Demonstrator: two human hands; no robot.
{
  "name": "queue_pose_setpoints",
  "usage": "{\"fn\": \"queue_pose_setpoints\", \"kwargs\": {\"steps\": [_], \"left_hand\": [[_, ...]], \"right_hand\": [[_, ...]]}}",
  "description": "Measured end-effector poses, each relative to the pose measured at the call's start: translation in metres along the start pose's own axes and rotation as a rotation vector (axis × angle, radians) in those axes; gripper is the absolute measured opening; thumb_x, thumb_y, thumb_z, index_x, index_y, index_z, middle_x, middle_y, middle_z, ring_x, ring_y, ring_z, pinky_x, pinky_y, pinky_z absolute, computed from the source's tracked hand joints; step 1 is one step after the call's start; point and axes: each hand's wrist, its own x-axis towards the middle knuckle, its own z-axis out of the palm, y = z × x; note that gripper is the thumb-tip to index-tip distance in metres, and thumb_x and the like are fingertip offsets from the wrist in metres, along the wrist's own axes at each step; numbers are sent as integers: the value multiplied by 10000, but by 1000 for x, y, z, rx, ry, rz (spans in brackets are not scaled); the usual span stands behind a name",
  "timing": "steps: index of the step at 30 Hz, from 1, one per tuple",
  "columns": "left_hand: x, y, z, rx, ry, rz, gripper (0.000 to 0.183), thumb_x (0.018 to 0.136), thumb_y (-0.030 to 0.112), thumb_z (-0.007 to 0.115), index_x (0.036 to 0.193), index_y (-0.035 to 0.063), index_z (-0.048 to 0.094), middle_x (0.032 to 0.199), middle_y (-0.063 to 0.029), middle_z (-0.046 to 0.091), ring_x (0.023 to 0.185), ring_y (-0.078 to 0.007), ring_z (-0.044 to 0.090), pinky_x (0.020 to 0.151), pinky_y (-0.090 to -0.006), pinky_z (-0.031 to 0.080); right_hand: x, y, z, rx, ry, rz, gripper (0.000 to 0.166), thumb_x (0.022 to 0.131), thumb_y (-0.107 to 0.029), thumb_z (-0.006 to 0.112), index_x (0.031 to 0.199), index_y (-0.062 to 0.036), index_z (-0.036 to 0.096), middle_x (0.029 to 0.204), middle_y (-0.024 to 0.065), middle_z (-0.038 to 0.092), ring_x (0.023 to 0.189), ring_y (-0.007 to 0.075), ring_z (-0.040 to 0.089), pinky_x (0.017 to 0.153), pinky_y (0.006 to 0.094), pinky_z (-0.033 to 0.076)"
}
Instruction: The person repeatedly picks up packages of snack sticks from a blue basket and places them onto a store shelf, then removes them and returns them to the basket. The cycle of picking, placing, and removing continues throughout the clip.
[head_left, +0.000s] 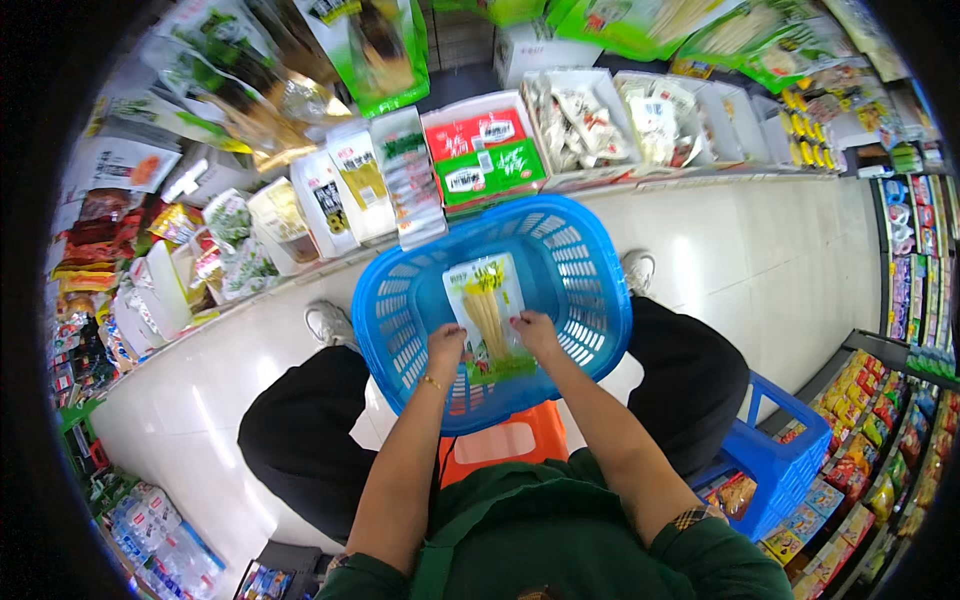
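Note:
A clear and green plastic food packet (490, 315) with pale yellow sticks showing through its front lies within a blue plastic shopping basket (609, 300) between the person's knees. My left hand (448, 346) pinches the packet's left edge, and my right hand (537, 332) grips its right edge. Whether the packet touches the basket's floor cannot be told. The basket's wall has slots, and its far rim is close to the shelf. Part of an orange plastic stool (551, 431) shows below the basket.
A shelf ahead holds a red and green carton (487, 161), a white box of small packets (581, 124) and several hanging bags. A blue plastic stool (780, 465) stands at the right before snack shelves (847, 480). Wrapped bottles (161, 544) are at the lower left.

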Motion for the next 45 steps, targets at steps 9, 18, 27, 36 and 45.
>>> {"fn": "queue_pose_setpoints", "kwargs": {"steps": [9,18,27,36,45], "left_hand": [[-94,15,-7,18,-16,187,112,716,62,557,820,23,572,680,-19,540,564,-111,506,437,-265,451],[-140,15,-13,29,-28,325,112,695,18,557,804,18,583,680,-20,564,525,-90,510,410,-236,438],[-147,56,-4,-127,-132,504,134,726,-43,489,848,-65,541,777,-109,581,636,-178,587,529,-296,534],[-134,177,20,-197,-155,638,142,761,-2,495,881,-47,555,801,-79,583,679,-143,579,572,-262,532],[-143,335,50,-245,-111,780,194,789,62,538,954,-40,549,721,-16,521,569,-68,500,525,-225,523]], "right_hand": [[-69,-17,-16,178,109,-127,158,751,-123,548,755,30,583,601,59,530,533,112,472,485,268,376],[-118,-35,-31,323,99,-131,149,758,-111,537,761,33,573,669,45,538,602,98,461,541,245,367],[-127,-75,-57,626,59,-73,121,764,-85,538,832,2,587,696,-3,521,633,72,450,573,216,360],[-52,-158,-115,635,48,-337,117,791,-79,532,864,-12,593,737,-9,546,658,64,472,600,202,376],[5,-294,-188,644,126,-445,116,810,-91,513,878,-35,588,784,-4,571,683,65,497,627,194,391]]}}
